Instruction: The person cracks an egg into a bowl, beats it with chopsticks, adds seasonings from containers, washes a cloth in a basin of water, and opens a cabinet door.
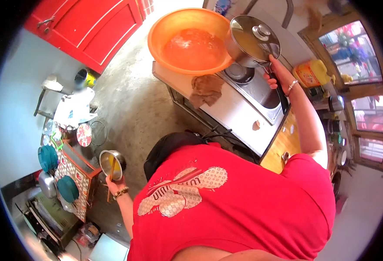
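Note:
My right hand (279,75), at the upper right, is wrapped round the black handle (281,93) of a steel pot (242,51). A glass lid (250,39) with a steel knob covers the pot, and something yellowish shows through it. The pot is above the metal stove top, close to the rim of a large orange basin (156,48) with water in it. On the left, away from the counter, my left hand (114,186) grips a small steel bowl (119,165) and a pair of wooden chopsticks (112,168) lying across it.
A brown cloth (206,90) hangs at the edge of the white counter (239,117). Beyond the stove stands a yellow oil jug (310,73). To the left is a patterned table (76,191) with teal containers (68,189). A red door (87,30) is at the upper left.

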`<move>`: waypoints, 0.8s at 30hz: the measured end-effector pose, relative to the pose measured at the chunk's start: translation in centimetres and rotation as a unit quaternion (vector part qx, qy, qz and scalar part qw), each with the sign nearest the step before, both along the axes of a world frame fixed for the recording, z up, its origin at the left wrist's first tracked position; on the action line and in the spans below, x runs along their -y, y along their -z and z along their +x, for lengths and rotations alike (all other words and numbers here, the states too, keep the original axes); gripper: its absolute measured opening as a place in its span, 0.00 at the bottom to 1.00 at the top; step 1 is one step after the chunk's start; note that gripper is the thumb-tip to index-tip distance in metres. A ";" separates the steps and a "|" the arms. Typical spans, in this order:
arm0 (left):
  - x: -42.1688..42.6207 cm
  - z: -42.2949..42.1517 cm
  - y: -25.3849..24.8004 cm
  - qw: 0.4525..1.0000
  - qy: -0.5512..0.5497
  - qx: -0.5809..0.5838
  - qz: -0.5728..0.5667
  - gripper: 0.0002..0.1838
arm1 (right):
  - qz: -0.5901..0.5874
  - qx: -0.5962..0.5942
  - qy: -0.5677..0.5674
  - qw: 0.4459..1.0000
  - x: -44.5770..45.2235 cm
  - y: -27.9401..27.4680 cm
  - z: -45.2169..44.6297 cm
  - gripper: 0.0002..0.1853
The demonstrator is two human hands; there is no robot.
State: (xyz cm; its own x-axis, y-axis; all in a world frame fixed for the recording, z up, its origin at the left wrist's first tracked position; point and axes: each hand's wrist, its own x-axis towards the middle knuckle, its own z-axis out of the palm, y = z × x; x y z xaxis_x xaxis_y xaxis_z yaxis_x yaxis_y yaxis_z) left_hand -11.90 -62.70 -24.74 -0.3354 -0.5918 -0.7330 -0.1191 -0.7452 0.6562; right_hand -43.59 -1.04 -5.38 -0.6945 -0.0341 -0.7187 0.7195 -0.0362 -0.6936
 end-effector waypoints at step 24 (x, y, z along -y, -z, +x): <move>-1.6 -3.2 -6.1 0.997 0.069 0.021 -0.039 0.20 | 0.034 0.093 0.079 0.992 -7.9 19.5 -1.3 0.28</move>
State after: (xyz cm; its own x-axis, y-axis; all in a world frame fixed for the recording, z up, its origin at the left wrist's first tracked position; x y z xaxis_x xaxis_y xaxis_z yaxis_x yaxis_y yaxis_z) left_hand -15.07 -61.09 -18.62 -0.3877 -0.5977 -0.7018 -0.2445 -0.6674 0.7034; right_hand -44.94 6.90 -24.84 -0.5432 0.1188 -0.8312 0.8237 -0.1165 -0.5550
